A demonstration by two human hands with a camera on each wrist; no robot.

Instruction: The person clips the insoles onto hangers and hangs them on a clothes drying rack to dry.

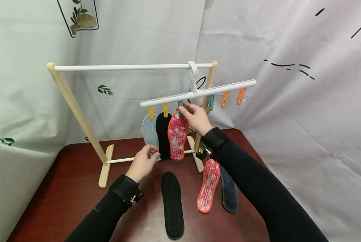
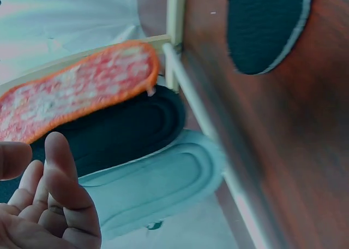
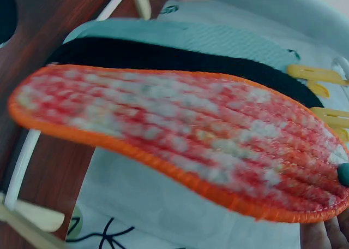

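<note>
Surrounding things: standing on the dark red table (image 1: 62, 188) is a wooden drying rack (image 1: 74, 107) with a white top bar; a white clip hanger (image 1: 198, 92) hooks over that bar, tilted up to the right, with yellow, teal and orange clips beneath it
Already hung: a pale blue insole (image 1: 149, 129) and a black insole (image 1: 163, 134) dangle from the yellow clips, side by side and overlapping, just left of the red one
On the table: a second black insole (image 1: 172, 205) lies in front of the rack; a second red insole (image 1: 209, 185) lies to its right, partly over a dark grey insole (image 1: 230, 191)
In the way: the rack's lower white rod (image 1: 120, 160) crosses behind the hanging toes; the rack's right post stands just behind the right hand
Red insole: the hanging red insole (image 1: 178, 136) hangs heel-up at the teal clip (image 1: 180, 104), third along the hanger, in front of the black one; orange stitched edge, fuzzy red-and-white mottled face with ridges running lengthwise
Right grip: the right hand (image 1: 195, 117) is up at the top of the red insole, fingers pinched at the teal clip
Left grip: the left hand (image 1: 144, 161) is low, fingertips closed on the bottom edge of the pale blue insole
</note>
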